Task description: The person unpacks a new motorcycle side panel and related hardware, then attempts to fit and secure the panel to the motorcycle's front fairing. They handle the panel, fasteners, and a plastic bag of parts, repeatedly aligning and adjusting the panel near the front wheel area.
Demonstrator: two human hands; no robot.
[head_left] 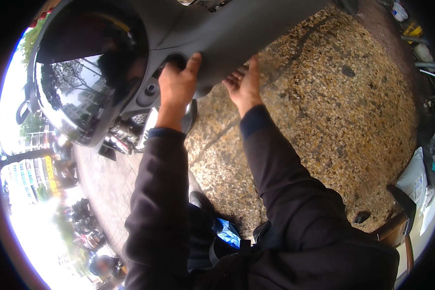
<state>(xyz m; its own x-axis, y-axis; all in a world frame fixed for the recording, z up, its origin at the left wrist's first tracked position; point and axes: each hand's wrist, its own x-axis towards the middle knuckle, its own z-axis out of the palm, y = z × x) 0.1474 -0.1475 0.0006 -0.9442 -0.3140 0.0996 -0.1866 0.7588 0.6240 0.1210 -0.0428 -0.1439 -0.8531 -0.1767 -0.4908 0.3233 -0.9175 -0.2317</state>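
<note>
A matte dark grey body panel (pixel 227 31) of what looks like a scooter spans the top of the head view. My left hand (pixel 177 86) is on the panel, its thumb stretched out along the surface. The other left fingers curl at a dark round opening (pixel 175 60), their tips hidden. Under the panel's lower edge is my right hand (pixel 246 88), palm turned up, thumb apart and fingers loosely bent. The fingers lie against or very near that edge; I cannot tell whether they press on it. A small round fitting (pixel 151 89) sits beside my left hand.
Left of my hands bulges a glossy black rounded part (pixel 89 72) with trees reflected in it. Exposed metal parts (pixel 123 130) show beneath. Pebbled ground (pixel 324 121) spreads to the right. White bags (pixel 413 176) and a brown-and-black chair-like frame (pixel 402 212) stand at the right edge.
</note>
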